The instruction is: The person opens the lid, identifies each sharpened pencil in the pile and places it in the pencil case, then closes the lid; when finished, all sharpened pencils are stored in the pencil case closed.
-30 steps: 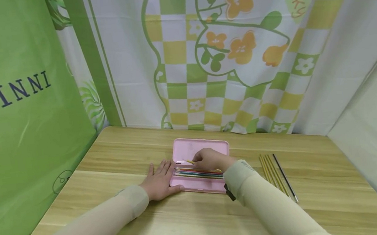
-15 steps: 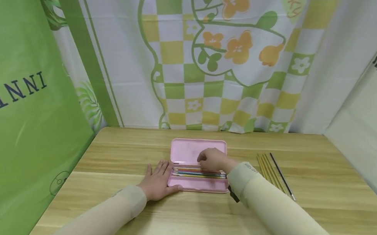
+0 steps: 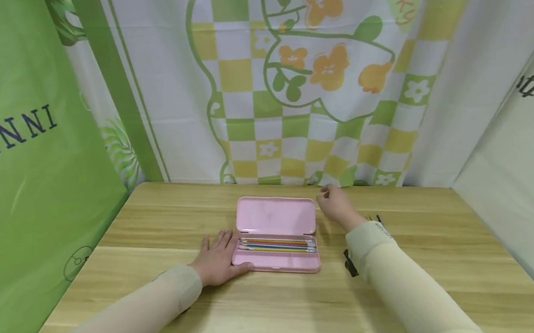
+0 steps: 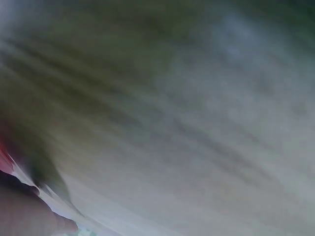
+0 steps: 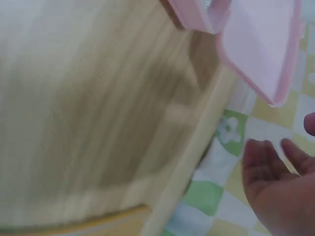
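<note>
A pink pencil case lies on the table with its lid folded back. Several coloured pencils fill its rear compartment side by side; the front compartment shows bare pink. My left hand rests with spread fingers against the case's left end, its thumb along the front corner. To the right of the lid, my right hand hovers over the table, apart from the case. Its fingers are loosely bent and hold nothing, as the right wrist view shows the hand too. The left wrist view is mostly blurred sleeve.
More pencils lie right of the case, mostly hidden behind my right forearm; a yellow one shows in the right wrist view. The wooden table ends at a patterned curtain behind, with a green sheet at left.
The yellow pencil my right hand held a second ago is among the others in the case. That hand has let go and moved right, off the case. My left hand stays put.
</note>
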`<state>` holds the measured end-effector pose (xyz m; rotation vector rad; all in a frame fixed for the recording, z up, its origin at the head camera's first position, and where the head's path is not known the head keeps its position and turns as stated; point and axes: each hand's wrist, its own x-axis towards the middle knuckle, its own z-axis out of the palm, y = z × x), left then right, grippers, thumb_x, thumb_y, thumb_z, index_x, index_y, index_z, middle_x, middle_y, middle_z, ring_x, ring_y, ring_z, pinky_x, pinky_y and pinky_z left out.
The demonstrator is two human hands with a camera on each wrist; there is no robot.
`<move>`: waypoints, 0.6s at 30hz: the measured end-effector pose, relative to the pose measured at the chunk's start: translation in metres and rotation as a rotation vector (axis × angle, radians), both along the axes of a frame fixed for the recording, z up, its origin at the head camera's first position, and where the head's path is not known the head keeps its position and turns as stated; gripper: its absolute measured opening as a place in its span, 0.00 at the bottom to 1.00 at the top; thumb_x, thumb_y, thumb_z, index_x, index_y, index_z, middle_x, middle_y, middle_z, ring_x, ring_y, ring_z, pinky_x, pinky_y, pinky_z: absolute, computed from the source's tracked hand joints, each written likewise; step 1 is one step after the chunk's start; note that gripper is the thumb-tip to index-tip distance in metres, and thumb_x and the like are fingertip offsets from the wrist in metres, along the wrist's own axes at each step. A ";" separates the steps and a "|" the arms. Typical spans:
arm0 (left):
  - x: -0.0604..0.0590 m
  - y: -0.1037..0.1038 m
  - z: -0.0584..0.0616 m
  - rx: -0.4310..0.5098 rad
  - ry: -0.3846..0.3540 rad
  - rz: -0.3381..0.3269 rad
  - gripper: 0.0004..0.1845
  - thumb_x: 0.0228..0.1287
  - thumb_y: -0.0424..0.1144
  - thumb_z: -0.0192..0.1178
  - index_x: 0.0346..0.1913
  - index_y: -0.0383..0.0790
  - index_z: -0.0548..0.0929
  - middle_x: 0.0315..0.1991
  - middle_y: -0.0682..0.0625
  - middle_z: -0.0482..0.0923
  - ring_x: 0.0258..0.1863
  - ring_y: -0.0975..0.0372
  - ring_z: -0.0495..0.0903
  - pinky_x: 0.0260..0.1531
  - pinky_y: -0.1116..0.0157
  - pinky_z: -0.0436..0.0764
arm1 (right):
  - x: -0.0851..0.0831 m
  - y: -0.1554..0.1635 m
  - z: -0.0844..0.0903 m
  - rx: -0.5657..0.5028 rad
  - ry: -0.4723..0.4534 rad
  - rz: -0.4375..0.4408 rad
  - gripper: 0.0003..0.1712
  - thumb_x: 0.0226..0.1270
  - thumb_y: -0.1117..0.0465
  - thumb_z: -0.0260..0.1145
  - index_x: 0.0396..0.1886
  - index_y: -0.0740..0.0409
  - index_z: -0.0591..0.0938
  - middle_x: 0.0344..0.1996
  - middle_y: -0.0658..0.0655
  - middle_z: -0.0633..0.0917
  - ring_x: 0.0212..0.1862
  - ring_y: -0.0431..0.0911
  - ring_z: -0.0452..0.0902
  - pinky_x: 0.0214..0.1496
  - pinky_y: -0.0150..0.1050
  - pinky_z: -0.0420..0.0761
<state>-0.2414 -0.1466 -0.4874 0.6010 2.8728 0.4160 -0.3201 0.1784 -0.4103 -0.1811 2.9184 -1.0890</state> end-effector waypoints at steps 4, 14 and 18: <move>0.000 0.001 -0.001 0.033 0.003 0.004 0.56 0.70 0.73 0.50 0.83 0.32 0.49 0.81 0.31 0.46 0.81 0.40 0.42 0.72 0.32 0.37 | -0.001 0.000 -0.009 -0.041 -0.073 0.018 0.28 0.82 0.59 0.46 0.71 0.76 0.70 0.62 0.76 0.78 0.61 0.66 0.77 0.63 0.55 0.76; -0.004 0.001 -0.006 0.132 0.118 0.062 0.52 0.64 0.73 0.58 0.75 0.32 0.69 0.73 0.32 0.66 0.77 0.37 0.55 0.71 0.31 0.47 | 0.008 0.012 -0.002 -0.234 -0.108 0.083 0.16 0.83 0.59 0.55 0.51 0.70 0.78 0.45 0.67 0.84 0.53 0.63 0.81 0.52 0.51 0.81; -0.001 0.002 -0.003 0.120 0.114 0.069 0.49 0.66 0.70 0.60 0.75 0.33 0.69 0.71 0.32 0.68 0.76 0.36 0.55 0.71 0.30 0.49 | 0.016 0.026 0.006 -0.341 -0.294 0.241 0.19 0.83 0.59 0.56 0.60 0.71 0.75 0.56 0.69 0.81 0.60 0.64 0.77 0.60 0.56 0.79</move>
